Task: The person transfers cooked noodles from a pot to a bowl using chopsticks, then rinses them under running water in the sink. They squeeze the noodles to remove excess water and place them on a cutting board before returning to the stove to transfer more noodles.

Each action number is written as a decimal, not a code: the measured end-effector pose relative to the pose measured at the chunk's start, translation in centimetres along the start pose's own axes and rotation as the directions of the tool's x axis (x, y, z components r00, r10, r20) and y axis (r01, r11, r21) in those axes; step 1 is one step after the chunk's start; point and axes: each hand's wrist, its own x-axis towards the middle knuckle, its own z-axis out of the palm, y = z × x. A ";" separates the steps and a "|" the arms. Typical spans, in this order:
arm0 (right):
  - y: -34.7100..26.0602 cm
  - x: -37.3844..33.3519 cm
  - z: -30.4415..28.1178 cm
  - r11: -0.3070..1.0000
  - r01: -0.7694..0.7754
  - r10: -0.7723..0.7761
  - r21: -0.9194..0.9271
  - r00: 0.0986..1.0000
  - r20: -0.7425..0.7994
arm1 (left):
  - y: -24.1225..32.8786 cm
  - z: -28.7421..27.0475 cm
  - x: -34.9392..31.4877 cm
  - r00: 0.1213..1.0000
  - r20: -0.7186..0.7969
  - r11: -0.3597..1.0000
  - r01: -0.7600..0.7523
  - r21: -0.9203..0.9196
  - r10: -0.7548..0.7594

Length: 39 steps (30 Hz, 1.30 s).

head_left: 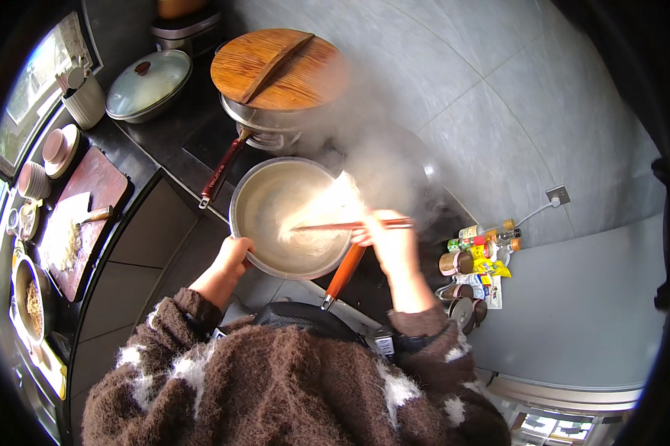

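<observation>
My left hand (229,262) is closed on the near left rim of a round metal basin (240,236). The basin is tilted, and cloudy pale liquid seems to lie inside. In my right hand (388,236) is a pair of reddish-brown chopsticks (324,226), their tips reaching over the basin. A pale, glaring mass (333,199) hangs by the chopsticks at its right side; steam and brightness hide what it is. An orange-brown pan handle (344,276) sticks out below my right hand, its pan mostly hidden behind basin and steam.
Beyond the basin, a lidded wooden-topped pot (283,70) with a dark red handle (223,167) stands on the stove. Left are a glass-lidded pan (147,85), a cutting board (101,186) with a cleaver (93,215), and a bowl (46,301). Seasoning bottles (480,245) crowd the right.
</observation>
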 end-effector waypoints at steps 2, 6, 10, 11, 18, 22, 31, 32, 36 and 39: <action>-1.5 1.3 -4.9 0.999 -0.031 0.038 0.039 0.981 -0.190 | -0.3 -0.2 0.3 1.000 -0.005 0.999 0.023 0.023 -0.023; 0.6 4.4 -13.4 0.981 -0.077 0.164 0.178 0.818 -0.551 | -0.2 -0.5 0.3 1.000 0.008 0.999 0.004 0.053 -0.004; 6.4 6.5 -15.5 0.870 -0.055 0.388 0.490 0.688 -0.613 | 0.3 -0.5 -0.5 1.000 0.031 0.988 0.001 0.156 -0.006; 7.4 6.9 -14.8 0.826 -0.068 0.457 0.559 0.660 -0.596 | 0.3 -0.4 -0.7 0.999 0.044 0.994 0.003 0.113 -0.008; 7.3 8.5 -5.3 0.896 -0.108 0.290 0.430 0.876 -0.384 | 0.1 -0.2 -0.1 1.000 0.026 0.998 -0.017 0.060 0.016; 6.5 8.0 -4.5 0.950 -0.065 -0.104 -0.306 0.857 -0.504 | -0.2 -0.5 0.8 1.000 0.016 1.000 0.006 0.031 -0.006; 10.1 9.8 -7.3 0.956 -0.061 0.231 0.286 0.758 -0.610 | -0.1 -0.4 0.8 0.999 0.023 0.999 -0.025 0.024 0.025; 10.6 10.3 -7.7 0.921 -0.082 0.314 0.380 0.735 -0.601 | 0.0 -0.4 0.5 0.999 0.026 0.999 -0.022 0.032 0.021; 12.9 12.0 -9.1 0.739 -0.144 0.563 0.658 0.669 -0.486 | 1.1 0.2 -0.6 1.000 0.013 0.998 -0.012 0.059 0.012; 14.0 13.2 -9.7 0.643 -0.167 0.644 0.748 0.647 -0.409 | 2.0 0.6 -1.6 1.000 0.000 0.995 -0.004 0.098 0.004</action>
